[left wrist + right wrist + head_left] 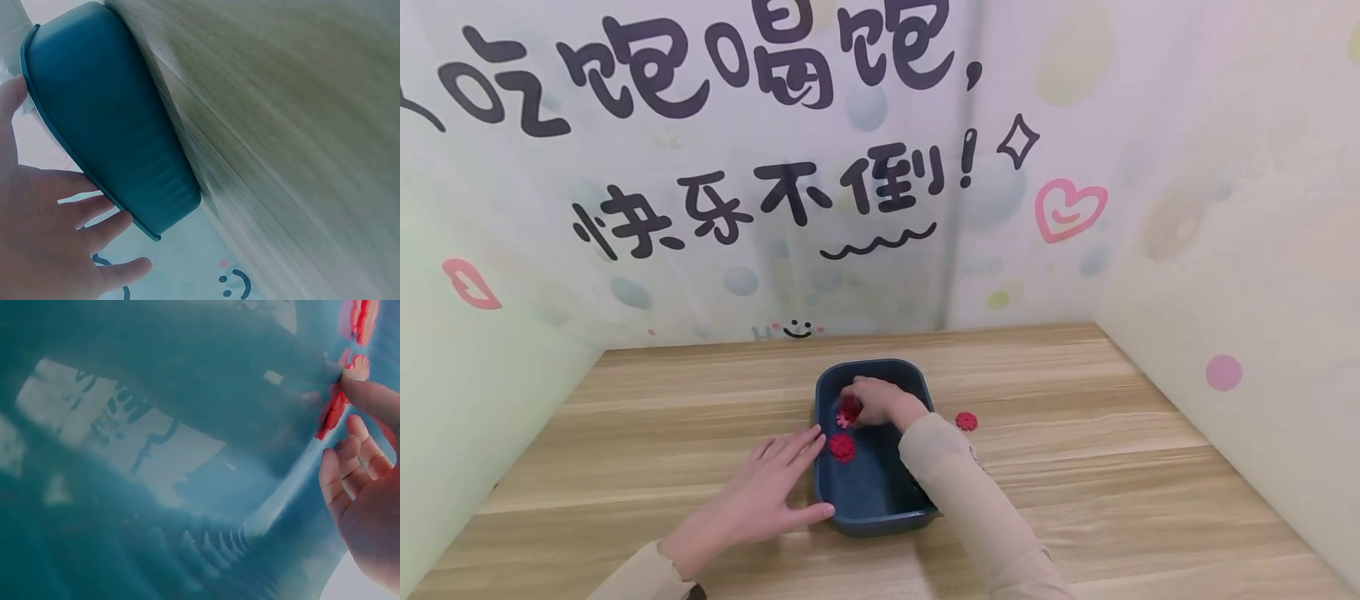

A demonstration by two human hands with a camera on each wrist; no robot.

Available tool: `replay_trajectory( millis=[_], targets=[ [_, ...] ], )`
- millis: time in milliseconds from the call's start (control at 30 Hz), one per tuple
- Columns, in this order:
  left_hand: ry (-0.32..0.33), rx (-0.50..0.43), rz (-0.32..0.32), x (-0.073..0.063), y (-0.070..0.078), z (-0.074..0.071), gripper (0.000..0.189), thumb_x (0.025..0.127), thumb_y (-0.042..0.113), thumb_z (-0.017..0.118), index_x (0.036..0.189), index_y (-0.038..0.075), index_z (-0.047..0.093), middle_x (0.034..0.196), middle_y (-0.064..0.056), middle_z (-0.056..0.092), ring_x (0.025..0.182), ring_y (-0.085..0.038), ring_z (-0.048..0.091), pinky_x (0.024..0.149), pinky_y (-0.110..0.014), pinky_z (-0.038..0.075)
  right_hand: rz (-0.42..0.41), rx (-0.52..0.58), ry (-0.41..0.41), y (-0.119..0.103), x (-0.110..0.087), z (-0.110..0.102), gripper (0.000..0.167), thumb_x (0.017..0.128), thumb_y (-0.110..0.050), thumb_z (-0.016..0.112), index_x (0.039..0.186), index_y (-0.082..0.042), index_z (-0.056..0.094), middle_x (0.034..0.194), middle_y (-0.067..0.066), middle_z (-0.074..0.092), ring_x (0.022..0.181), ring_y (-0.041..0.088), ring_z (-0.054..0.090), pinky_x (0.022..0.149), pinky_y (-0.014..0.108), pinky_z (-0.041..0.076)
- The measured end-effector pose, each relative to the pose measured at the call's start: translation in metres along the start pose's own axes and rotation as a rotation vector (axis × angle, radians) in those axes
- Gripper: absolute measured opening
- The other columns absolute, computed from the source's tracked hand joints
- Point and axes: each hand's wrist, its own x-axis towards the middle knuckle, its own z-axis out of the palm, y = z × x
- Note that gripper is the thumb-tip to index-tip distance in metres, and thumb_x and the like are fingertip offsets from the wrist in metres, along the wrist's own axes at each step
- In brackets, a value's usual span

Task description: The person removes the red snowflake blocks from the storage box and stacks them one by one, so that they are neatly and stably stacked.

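A dark blue rectangular tub [880, 525] stands on the wooden table in front of me. Straight fingers of my left hand [758, 498] touch its left rim, with the thumb lower down on the same rim; the left wrist view shows the fingertips along that edge. Inside the tub, my right hand [880, 402] pinches a red notched disc [334, 412] near the left wall. Closer to me on the tub floor lie red flower-shaped discs [842, 448], overlapping. Another red piece [362, 322] shows beyond the thumb in the right wrist view.
One more red disc [966, 421] lies on the table [1075, 483] to the right of the tub. A white printed backdrop [880, 283] with dark lettering rises behind the table, and pale walls enclose both sides.
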Motion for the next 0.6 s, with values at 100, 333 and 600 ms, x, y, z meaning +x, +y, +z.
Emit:
replay_trajectory(
  millis=[100,333,600],
  targets=[
    [0.003,0.006,0.003,0.0000,-0.0001,0.0007,0.081,0.078,0.063,0.047,0.137,0.008,0.033,0.142,-0.006,0.026,0.125,-0.024,0.025,0.097,-0.052,0.018,-0.015,0.014,0.004,-0.0006,0.0004,0.0001,0.027,0.075,-0.018,0.070,0.099,-0.020,0.059,0.086,-0.005,0.049,0.077,0.011,0.048,0.070,0.025,0.044],
    [0.013,0.008,0.011,-0.0003,0.0000,0.0005,0.081,0.078,0.062,0.048,0.136,0.008,0.034,0.141,-0.007,0.026,0.125,-0.024,0.025,0.097,-0.052,0.018,-0.010,0.091,0.000,-0.0024,0.0001,0.0007,0.025,0.075,-0.013,0.070,0.094,-0.019,0.056,0.079,-0.005,0.053,0.073,0.011,0.050,0.066,0.024,0.045],
    [-0.001,0.017,0.003,-0.0004,0.0006,-0.0004,0.084,0.077,0.066,0.043,0.137,0.009,0.033,0.141,-0.007,0.026,0.125,-0.024,0.026,0.097,-0.052,0.018,-0.005,0.113,-0.024,-0.0027,-0.0004,0.0040,0.034,0.077,-0.011,0.068,0.108,-0.020,0.058,0.085,-0.005,0.055,0.076,0.011,0.050,0.069,0.026,0.046]
  ],
)
